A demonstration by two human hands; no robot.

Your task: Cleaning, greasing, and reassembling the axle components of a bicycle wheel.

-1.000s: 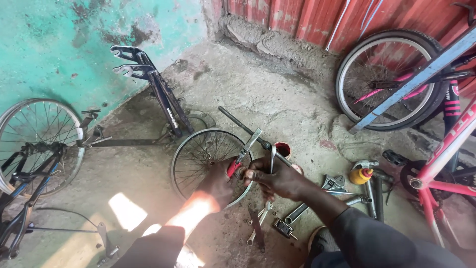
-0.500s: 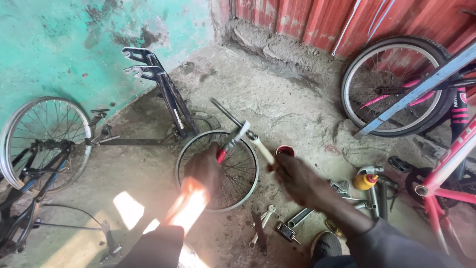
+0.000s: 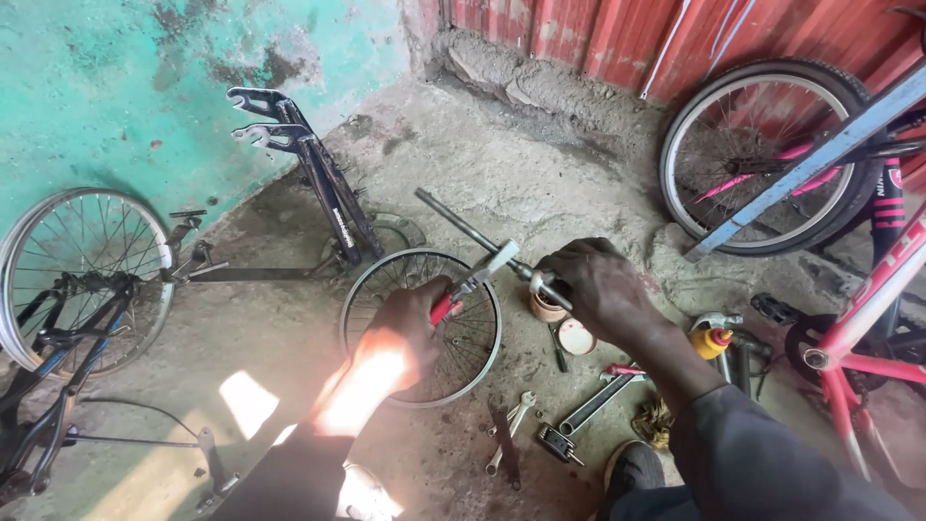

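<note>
My left hand (image 3: pixel 413 318) grips a red-handled adjustable wrench (image 3: pixel 470 281), whose jaw sits on a long metal axle rod (image 3: pixel 461 227). My right hand (image 3: pixel 596 286) closes around the near end of that rod. Both hands are held above a small spoked bicycle wheel (image 3: pixel 421 326) lying flat on the concrete floor. The rod slopes away from me toward the upper left. Sunlight falls on my left wrist and forearm.
A dark bicycle fork (image 3: pixel 311 164) leans on the green wall. A larger wheel (image 3: pixel 82 275) stands at left, a pink bicycle (image 3: pixel 849 328) and tyre (image 3: pixel 762 154) at right. Spanners (image 3: pixel 508 439), a small open tin (image 3: pixel 577 337) and a yellow-capped bottle (image 3: pixel 712 340) lie on the floor.
My hands rose and parted: the left moved the wrench up onto the rod, the right shifted to the rod's near end. The view drew closer.
</note>
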